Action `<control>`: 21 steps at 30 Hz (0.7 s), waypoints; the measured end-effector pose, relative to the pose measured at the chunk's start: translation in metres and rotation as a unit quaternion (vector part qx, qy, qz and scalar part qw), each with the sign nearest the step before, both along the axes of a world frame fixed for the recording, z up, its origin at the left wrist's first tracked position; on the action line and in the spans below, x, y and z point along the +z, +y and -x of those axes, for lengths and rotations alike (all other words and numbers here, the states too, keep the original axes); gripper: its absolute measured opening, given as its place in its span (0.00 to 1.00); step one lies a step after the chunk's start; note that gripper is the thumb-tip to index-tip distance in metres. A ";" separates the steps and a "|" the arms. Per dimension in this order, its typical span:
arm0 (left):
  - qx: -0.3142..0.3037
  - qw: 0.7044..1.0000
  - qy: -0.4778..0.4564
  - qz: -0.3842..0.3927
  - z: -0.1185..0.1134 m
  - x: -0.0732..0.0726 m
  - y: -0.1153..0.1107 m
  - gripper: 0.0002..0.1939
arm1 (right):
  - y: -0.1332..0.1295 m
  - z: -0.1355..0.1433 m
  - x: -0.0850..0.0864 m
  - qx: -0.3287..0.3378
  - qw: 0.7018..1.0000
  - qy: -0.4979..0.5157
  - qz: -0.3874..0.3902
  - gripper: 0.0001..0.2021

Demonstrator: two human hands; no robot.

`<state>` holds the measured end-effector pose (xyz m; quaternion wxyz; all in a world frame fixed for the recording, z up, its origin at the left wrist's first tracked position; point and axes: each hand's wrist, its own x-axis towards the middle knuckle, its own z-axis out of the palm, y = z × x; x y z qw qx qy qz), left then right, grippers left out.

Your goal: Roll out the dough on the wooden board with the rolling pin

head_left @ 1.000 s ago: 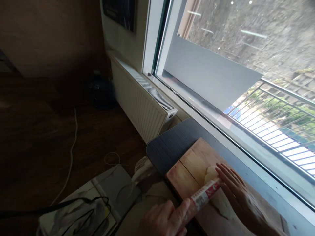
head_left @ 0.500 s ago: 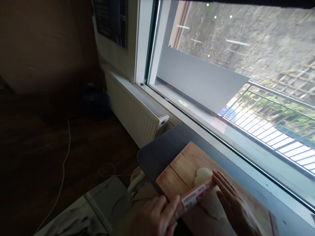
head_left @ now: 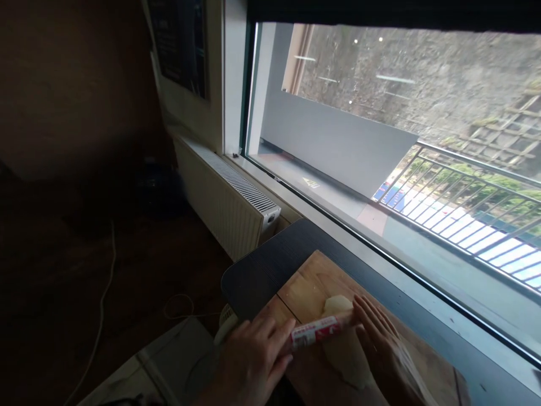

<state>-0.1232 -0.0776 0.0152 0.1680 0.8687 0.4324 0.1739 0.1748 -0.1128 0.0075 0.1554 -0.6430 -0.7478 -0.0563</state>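
Observation:
A wooden rolling pin with a red-and-white label (head_left: 315, 331) lies across a flattened, pale sheet of dough (head_left: 353, 361). My left hand (head_left: 257, 352) is closed around the pin's near left end, thumb and fingers on either side of it. At the far right end, my right hand (head_left: 382, 344) rests with its fingers stretched out together, the pin's tip meeting them. Under the dough is a wooden board (head_left: 304, 282), and part of the dough's right side is covered by my right hand.
The board sits on a dark table (head_left: 266, 262) against a large window (head_left: 338, 146). Beyond the table's left corner stands a white radiator (head_left: 220, 203). A pale cable (head_left: 103, 304) runs over the dark floor at left.
The pin's left end, with my left hand, has moved forward over the board, so the pin lies at a flatter angle. My view has tilted slightly up.

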 end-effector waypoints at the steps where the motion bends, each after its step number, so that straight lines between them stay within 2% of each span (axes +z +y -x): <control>1: -0.006 1.000 0.000 0.005 -0.001 0.001 -0.001 0.23 | -0.009 -0.003 -0.002 -0.002 1.000 -0.007 -0.005 0.25; 3: -0.002 1.000 0.001 0.013 -0.002 0.005 0.002 0.20 | 0.000 0.001 0.000 -0.008 1.000 -0.011 0.024 0.24; 8: 0.041 0.999 0.014 0.014 -0.001 0.010 0.017 0.17 | 0.095 0.041 0.023 -0.049 0.990 0.022 0.128 0.24; 10: 0.050 0.999 0.014 0.010 0.000 0.007 0.016 0.18 | 0.106 0.047 0.026 -0.045 0.991 0.024 0.127 0.23; 12: 0.051 0.999 0.008 0.005 0.003 0.005 0.009 0.19 | 0.083 0.040 0.021 -0.028 0.994 0.023 0.103 0.23; 15: 0.029 1.000 0.003 0.002 0.006 0.010 -0.003 0.20 | 0.016 0.018 0.006 -0.028 0.999 0.012 0.030 0.23; 17: 0.014 1.000 0.012 -0.005 0.005 0.018 -0.004 0.21 | -0.017 0.007 0.000 -0.051 0.999 0.004 -0.017 0.23; 19: 0.011 0.999 0.025 -0.019 0.001 0.026 0.004 0.20 | -0.021 0.005 0.000 -0.073 0.997 0.000 -0.018 0.23; 21: 0.011 0.999 0.034 -0.037 -0.006 0.032 0.016 0.18 | 0.003 0.010 0.006 -0.092 0.995 0.009 0.034 0.22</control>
